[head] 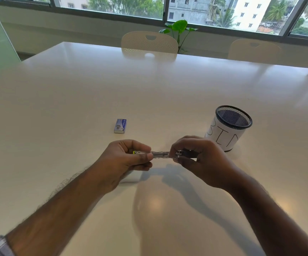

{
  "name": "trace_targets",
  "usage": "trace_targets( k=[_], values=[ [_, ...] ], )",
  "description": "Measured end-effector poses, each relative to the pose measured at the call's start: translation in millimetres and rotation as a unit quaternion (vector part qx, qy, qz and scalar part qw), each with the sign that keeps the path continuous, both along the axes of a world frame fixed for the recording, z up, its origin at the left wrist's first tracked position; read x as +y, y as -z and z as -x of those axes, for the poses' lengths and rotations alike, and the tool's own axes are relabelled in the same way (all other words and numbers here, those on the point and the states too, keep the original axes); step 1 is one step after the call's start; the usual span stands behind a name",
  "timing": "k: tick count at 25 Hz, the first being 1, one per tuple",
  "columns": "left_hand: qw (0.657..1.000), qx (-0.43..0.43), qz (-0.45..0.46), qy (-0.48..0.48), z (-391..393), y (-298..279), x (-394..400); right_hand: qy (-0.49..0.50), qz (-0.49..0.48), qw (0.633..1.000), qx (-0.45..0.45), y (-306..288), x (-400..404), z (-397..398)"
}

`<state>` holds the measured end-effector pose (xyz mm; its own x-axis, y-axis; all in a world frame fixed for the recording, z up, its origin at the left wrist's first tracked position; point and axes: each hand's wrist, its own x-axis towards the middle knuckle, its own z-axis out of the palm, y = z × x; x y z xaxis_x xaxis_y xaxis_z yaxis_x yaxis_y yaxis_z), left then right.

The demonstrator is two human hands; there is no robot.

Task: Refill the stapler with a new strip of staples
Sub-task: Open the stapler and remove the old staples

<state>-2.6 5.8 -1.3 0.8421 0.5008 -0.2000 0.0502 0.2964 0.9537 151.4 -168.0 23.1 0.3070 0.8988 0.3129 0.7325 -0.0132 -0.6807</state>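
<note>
Head view: both hands, left hand (125,159) and right hand (201,159), grip slim metal stapler (161,155).

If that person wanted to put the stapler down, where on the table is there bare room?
Most of the white table is bare: the wide stretch left of the staple box, the far half toward the chairs, and the near strip between the forearms. It is tighter on the right, where the mesh cup stands close behind the right hand.
</note>
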Motion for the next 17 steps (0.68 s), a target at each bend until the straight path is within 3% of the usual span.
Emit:
trace_targets(
  k=[5, 13, 15, 17],
  values=[
    [0.993, 0.011, -0.116, -0.037, -2.6, 2.8, -9.3, 0.004, 0.001, 1.0, 0.006, 6.9, 2.5, 0.8],
    [0.991, -0.094, -0.059, -0.068, 1.7, -3.6, -7.7, 0.019, -0.056, 0.978, 0.198, 18.3, 8.6, 3.4],
    [0.991, -0.102, -0.054, -0.065, 2.8, -5.4, -7.1, 0.037, -0.047, 0.983, 0.172, 19.7, 9.3, 5.3],
    [0.992, -0.092, -0.058, -0.067, 2.6, -4.2, -6.8, 0.046, -0.047, 0.996, 0.067, 17.5, 8.0, 4.6]
  ],
)
